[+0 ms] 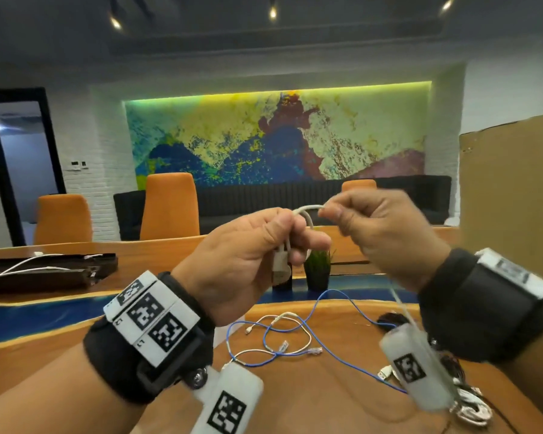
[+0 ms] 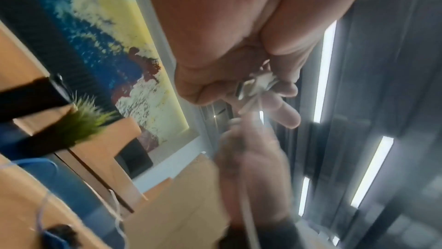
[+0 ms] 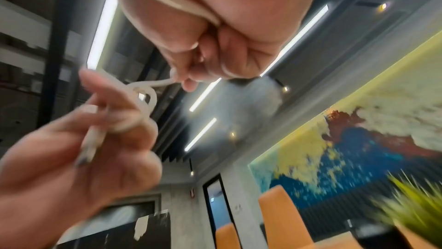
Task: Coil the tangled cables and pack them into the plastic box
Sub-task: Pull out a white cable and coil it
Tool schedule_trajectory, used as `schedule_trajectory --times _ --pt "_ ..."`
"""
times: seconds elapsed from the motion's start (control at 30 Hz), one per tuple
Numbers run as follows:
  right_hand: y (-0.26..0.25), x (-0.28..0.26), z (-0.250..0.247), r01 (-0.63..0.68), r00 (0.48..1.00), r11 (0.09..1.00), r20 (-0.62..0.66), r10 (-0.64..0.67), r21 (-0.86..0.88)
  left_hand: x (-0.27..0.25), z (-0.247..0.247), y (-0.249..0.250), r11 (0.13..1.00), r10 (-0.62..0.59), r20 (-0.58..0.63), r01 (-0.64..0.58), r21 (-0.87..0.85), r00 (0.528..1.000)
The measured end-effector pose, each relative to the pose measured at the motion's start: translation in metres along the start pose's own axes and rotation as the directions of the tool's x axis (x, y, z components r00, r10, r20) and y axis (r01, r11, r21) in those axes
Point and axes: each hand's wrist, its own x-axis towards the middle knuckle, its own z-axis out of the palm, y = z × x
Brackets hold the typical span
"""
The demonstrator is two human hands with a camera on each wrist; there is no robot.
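Holding a white cable (image 1: 304, 214) up between both hands, the person is working above the worktop (image 1: 295, 402). At the far left, beyond the fingers, a dark tray (image 1: 44, 270) is lying with thin white leads across it. The left hand (image 1: 245, 261) is gripping the cable: its fingers (image 1: 314, 242) are curled round a small loop and the pale plug, which is hanging down from the grip just beneath them. From the top of that loop the white cable is arching across to the right hand (image 1: 386, 236), whose thumb and forefinger are pinching it right at their tips; the other fingers of that hand are folded in. In the right wrist view the white cable is running on over the palm toward the wrist. Below the fingers of both hands, a blue cable (image 1: 336, 343) and another white cable (image 1: 282, 321) are lying tangled on the worktop. A small green plant (image 1: 318, 264) is standing just beyond them. Under the right wrist, dark cables (image 1: 392, 319) and a white bundle (image 1: 474, 405) are lying near the edge. A cardboard sheet (image 1: 511, 189) is standing to the right of the fingers.
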Motion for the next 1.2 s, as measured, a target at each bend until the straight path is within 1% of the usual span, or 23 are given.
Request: schedule_trajectory --times 0.07,0.13,0.2,0.23,0.27,0.3,0.33,0.37,0.43,0.5,0.57,0.6,0.7,0.77,0.8,0.83,0.87,0.9,0.93,1.0,1.03,1.1,1.2 --pt "0.012 -0.012 0.018 -0.098 0.991 0.995 0.095 0.097 0.001 0.003 0.004 0.004 0.991 0.023 -0.042 -0.029 -0.128 0.999" --pt "0.011 -0.026 0.031 -0.178 0.943 0.98 0.27 0.196 -0.091 0.006 0.005 0.005 0.989 0.066 -0.064 -0.074 -0.126 0.996" --pt "0.002 -0.033 0.035 -0.1 0.885 0.95 0.409 0.221 -0.296 0.008 0.004 0.002 0.992 0.104 -0.078 -0.099 0.074 0.991" --pt "-0.006 -0.035 0.033 -0.02 0.862 0.919 0.458 0.215 -0.393 0.008 0.002 -0.001 0.957 0.133 -0.069 -0.11 0.268 0.989" --pt "-0.011 -0.033 0.03 0.064 0.841 0.886 0.503 0.199 -0.458 0.009 -0.002 -0.003 0.866 0.165 -0.042 -0.125 0.484 0.985" --pt "-0.016 -0.031 0.025 0.138 0.825 0.861 0.537 0.174 -0.49 0.01 -0.006 -0.006 0.733 0.186 0.019 -0.151 0.663 0.982" --pt "-0.021 -0.029 0.02 0.203 0.81 0.841 0.568 0.143 -0.501 0.011 -0.01 -0.008 0.6 0.188 0.082 -0.18 0.779 0.979" --pt "-0.024 -0.025 0.015 0.266 0.801 0.825 0.59 0.099 -0.499 0.011 -0.014 -0.01 0.506 0.179 0.122 -0.198 0.839 0.976" --pt "-0.025 -0.018 0.003 0.367 0.823 0.779 0.568 -0.016 -0.508 0.009 -0.021 -0.012 0.439 0.141 0.147 -0.195 0.877 0.979" --pt "-0.021 -0.008 -0.009 0.409 0.871 0.746 0.468 -0.149 -0.525 0.006 -0.025 -0.011 0.477 0.097 0.131 -0.161 0.864 0.987" --pt "-0.017 0.002 -0.018 0.378 0.913 0.77 0.345 -0.219 -0.513 0.002 -0.028 -0.01 0.616 0.047 0.106 -0.112 0.78 0.993" --pt "-0.012 0.006 -0.019 0.332 0.934 0.799 0.291 -0.206 -0.501 -0.001 -0.027 -0.01 0.692 0.018 0.1 -0.085 0.717 0.995" --pt "0.008 0.003 -0.006 0.18 0.976 0.895 0.186 -0.111 -0.407 -0.007 -0.013 -0.011 0.881 -0.054 0.138 -0.018 0.472 0.989" --pt "0.022 -0.009 0.014 0.065 0.986 0.959 0.167 -0.019 -0.275 -0.006 -0.003 -0.008 0.98 -0.06 0.126 0.034 0.195 0.99" --pt "0.027 -0.016 0.024 -0.003 0.983 0.974 0.18 0.045 -0.226 -0.004 0.0 -0.006 0.997 -0.043 0.084 0.037 0.072 0.996" --pt "0.028 -0.023 0.033 -0.075 0.97 0.973 0.212 0.122 -0.217 -0.001 0.0 -0.006 1.0 -0.014 0.029 0.014 0.025 0.999" --pt "0.027 -0.03 0.041 -0.137 0.944 0.962 0.262 0.198 -0.235 0.002 -0.002 -0.006 0.996 0.029 -0.03 -0.026 0.085 0.999" --pt "0.023 -0.035 0.046 -0.178 0.908 0.949 0.328 0.26 -0.26 0.005 -0.005 -0.007 0.965 0.091 -0.087 -0.066 0.255 0.992" --pt "0.018 -0.038 0.049 -0.18 0.872 0.94 0.394 0.289 -0.29 0.008 -0.009 -0.01 0.875 0.161 -0.103 -0.094 0.475 0.982" --pt "0.002 -0.037 0.046 -0.093 0.837 0.935 0.482 0.26 -0.343 0.011 -0.02 -0.016 0.591 0.219 -0.026 -0.112 0.799 0.975" --pt "-0.006 -0.033 0.041 -0.048 0.832 0.934 0.504 0.234 -0.354 0.011 -0.025 -0.019 0.482 0.202 0.013 -0.111 0.869 0.979" --pt "-0.017 -0.025 0.029 -0.001 0.828 0.928 0.52 0.209 -0.372 0.009 -0.031 -0.022 0.351 0.167 0.067 -0.123 0.928 0.984" --pt "-0.026 -0.016 0.014 0.107 0.834 0.909 0.533 0.138 -0.403 0.006 -0.028 -0.018 0.277 0.182 0.149 -0.196 0.941 0.972"
